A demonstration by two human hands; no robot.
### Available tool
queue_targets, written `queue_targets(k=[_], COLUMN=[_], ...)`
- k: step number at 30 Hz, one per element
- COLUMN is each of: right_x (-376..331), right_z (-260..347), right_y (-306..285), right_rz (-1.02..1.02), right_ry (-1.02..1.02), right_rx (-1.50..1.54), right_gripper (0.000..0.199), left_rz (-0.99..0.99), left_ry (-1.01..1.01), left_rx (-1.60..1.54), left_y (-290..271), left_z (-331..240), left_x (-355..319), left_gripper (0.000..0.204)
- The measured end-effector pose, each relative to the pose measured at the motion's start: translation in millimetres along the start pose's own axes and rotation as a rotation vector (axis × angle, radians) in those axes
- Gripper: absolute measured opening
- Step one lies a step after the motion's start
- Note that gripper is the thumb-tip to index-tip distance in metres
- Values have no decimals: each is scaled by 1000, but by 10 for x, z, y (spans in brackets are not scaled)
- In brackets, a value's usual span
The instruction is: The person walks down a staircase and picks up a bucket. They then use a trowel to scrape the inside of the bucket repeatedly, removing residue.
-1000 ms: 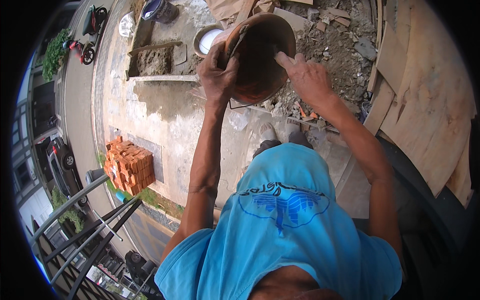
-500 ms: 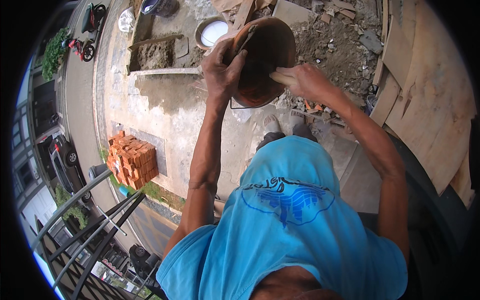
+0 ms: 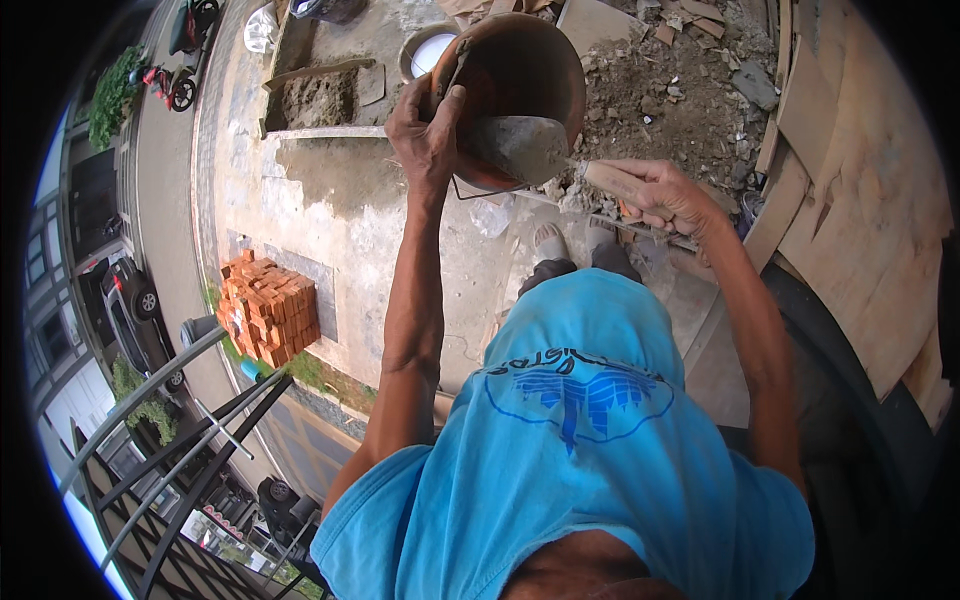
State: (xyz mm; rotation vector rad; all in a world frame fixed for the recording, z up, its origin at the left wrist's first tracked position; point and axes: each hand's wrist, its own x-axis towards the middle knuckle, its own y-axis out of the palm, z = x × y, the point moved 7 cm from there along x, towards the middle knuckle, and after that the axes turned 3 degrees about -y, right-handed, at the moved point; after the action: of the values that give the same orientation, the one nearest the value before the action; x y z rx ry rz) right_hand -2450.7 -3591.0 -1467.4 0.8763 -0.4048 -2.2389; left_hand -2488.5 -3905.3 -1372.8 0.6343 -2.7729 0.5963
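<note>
Head | left hand (image 3: 422, 138) clamped on bucket (image 3: 515, 75) | right hand (image 3: 680, 195) gripping trowel (image 3: 540, 152) (blade (image 3: 510, 142) at bucket's mouth)

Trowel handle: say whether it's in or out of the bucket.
Out: the trowel handle sits in the right hand, beyond the bucket rim.

Bricks (image 3: 268, 310) stand left of the bucket (image 3: 550, 65), boards (image 3: 865, 210) right, the trowel (image 3: 535, 148) at its mouth.

Brick stack (image 3: 268, 308) beside grass (image 3: 325, 376); white bundle (image 3: 261, 29), perhaps bag, upper left.
</note>
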Motion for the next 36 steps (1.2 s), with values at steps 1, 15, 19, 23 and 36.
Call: queue_targets(k=[1,15,19,23,36], right_x=[-106,-597,29,484,552], right_z=[-38,-614,-668,-527,113], right_y=[-15,-1016,-488,-307,-155], right_rz=[16,-719,-606,-637,-615], right_ry=[-28,-64,-196,-236,-519], right_rx=[78,-37,258,342,-201], right_gripper=[75,43,41,43,49], left_rz=[-9,-180,-149,-119,27], left_ry=[-84,-286,-333,-383,-827], left_rx=[3,-301,-349,-484,-528], left_y=[-147,-764,-592,-353,-431], left_z=[0,490,524,489,1199], left_x=[-11,-409,-554,-746,-1448], left_gripper=[33,31,34,36,30])
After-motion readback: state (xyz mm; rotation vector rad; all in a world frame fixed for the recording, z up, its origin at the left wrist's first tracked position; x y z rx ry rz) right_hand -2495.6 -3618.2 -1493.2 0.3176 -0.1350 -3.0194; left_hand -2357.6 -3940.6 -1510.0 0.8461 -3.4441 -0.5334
